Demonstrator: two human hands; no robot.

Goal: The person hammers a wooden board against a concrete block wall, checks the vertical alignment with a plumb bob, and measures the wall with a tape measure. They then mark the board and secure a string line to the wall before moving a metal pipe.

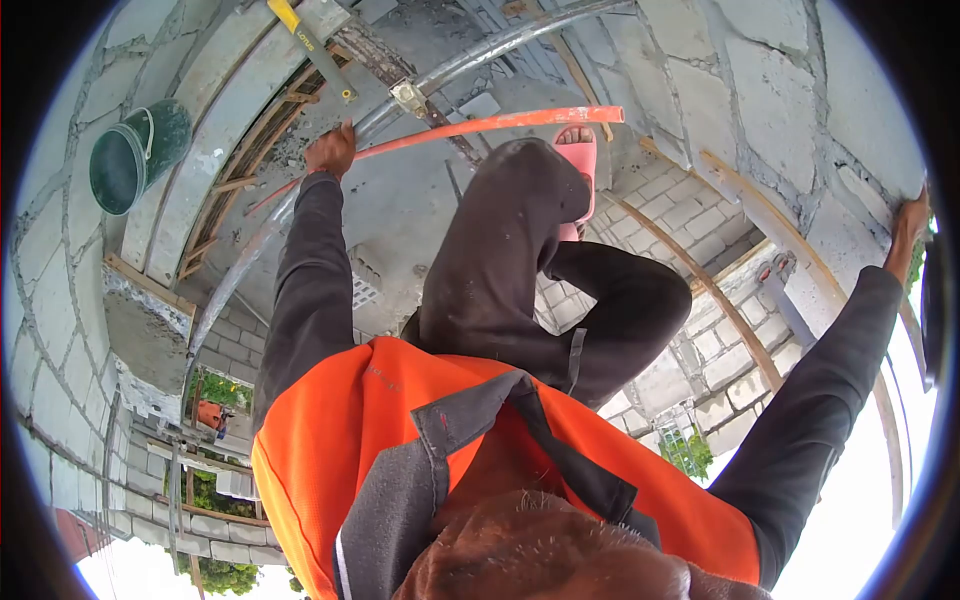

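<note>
My left hand [330, 150] is closed around a grey metal pipe [262, 240] that curves across the view. A red pipe [500, 122] passes under the same hand; whether the fingers hold it too is hard to make out. Just beyond the hand lies a tool with a yellow and grey handle [308, 42] marked LOTUS. At the far right my right hand [910, 225] is stretched out against the edge of the block wall [800, 105], its fingers partly visible and seemingly extended.
A dark green bucket [118, 170] stands at the left by a concrete ledge [212, 130]. A clamp [408, 97] sits on the metal pipe. My bent legs and a pink sandal [580, 165] are in the middle. Wooden strips [715, 290] and block walls lie below.
</note>
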